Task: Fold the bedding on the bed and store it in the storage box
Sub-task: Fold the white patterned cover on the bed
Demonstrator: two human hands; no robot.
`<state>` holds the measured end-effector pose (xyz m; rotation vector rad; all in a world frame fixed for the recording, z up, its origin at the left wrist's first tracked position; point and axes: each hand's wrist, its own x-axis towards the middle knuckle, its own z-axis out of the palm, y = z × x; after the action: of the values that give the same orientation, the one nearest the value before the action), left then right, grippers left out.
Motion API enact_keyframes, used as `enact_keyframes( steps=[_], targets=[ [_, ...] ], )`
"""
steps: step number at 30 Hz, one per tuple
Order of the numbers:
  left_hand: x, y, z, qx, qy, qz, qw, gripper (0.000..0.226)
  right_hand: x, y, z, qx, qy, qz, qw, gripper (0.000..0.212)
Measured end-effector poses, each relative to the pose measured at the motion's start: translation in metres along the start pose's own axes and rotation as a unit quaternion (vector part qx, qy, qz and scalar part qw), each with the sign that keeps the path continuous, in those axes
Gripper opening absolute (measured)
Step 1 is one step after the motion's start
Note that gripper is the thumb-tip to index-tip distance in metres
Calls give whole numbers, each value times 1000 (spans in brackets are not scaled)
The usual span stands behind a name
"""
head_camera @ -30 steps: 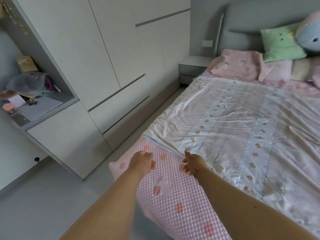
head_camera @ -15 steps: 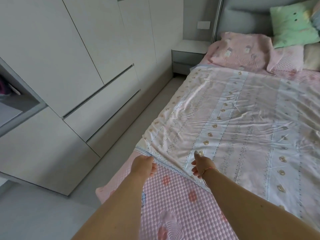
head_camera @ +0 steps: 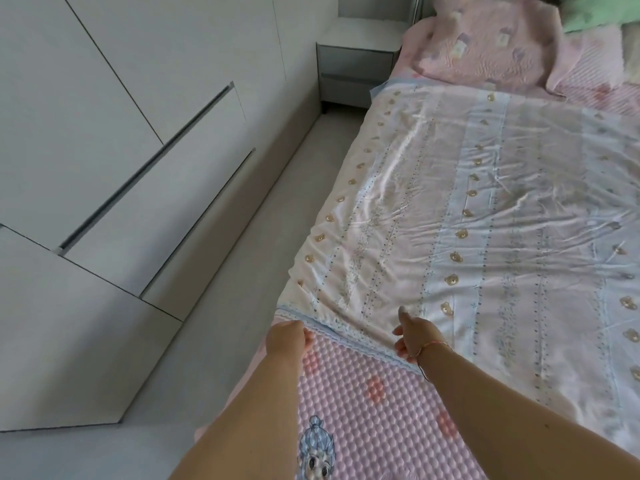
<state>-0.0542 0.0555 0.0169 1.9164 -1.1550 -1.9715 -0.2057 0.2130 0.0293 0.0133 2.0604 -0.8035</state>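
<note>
A thin white and pale-blue striped quilt [head_camera: 485,209] with small bear prints lies spread over the bed. Its near edge has a blue lace trim. My left hand [head_camera: 287,337] grips the quilt's near left corner at the trim. My right hand [head_camera: 414,336] pinches the same near edge a little to the right, with the index finger pointing out over the cloth. Under the quilt lies a pink bubble-textured bed pad [head_camera: 367,420] with a cartoon print. No storage box is in view.
White wardrobe doors and drawers [head_camera: 121,150] run along the left, with a narrow strip of grey floor [head_camera: 207,323] between them and the bed. A grey nightstand [head_camera: 356,60] stands at the far end. Pink pillows [head_camera: 485,43] and a green one [head_camera: 595,12] lie at the bed's head.
Both hands reached forward from the pink pad to the quilt's near edge and took hold of it. The view tilted down and came closer to the bed.
</note>
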Motion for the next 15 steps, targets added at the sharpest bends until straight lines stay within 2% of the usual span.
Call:
enact_keyframes(
  steps=[2, 4, 6, 8, 10, 12, 15],
  targets=[
    [24, 0, -3, -33, -3, -3, 999, 22, 8, -2, 22, -16, -9, -3, 1000, 37],
    [43, 2, -6, -137, -3, -39, 990, 21, 15, -6, 40, -20, -12, 5, 1000, 45],
    [66, 4, -4, -253, 4, -105, 962, 16, 25, -7, 54, -10, -4, 16, 1000, 52],
    [74, 4, 1, -189, -16, -89, 978, 19, 33, -8, 65, 0, 5, 17, 1000, 52],
    [78, 10, 7, -257, -14, -104, 961, 11, 41, -9, 71, 1, 15, 17, 1000, 51],
    [83, 16, 12, -194, -15, -111, 975, 6, 49, -10, 75, -1, 25, 22, 999, 51],
    [94, 24, 16, -215, -51, -126, 967, 15, 58, -12, 77, -8, 27, 30, 999, 53]
  ],
)
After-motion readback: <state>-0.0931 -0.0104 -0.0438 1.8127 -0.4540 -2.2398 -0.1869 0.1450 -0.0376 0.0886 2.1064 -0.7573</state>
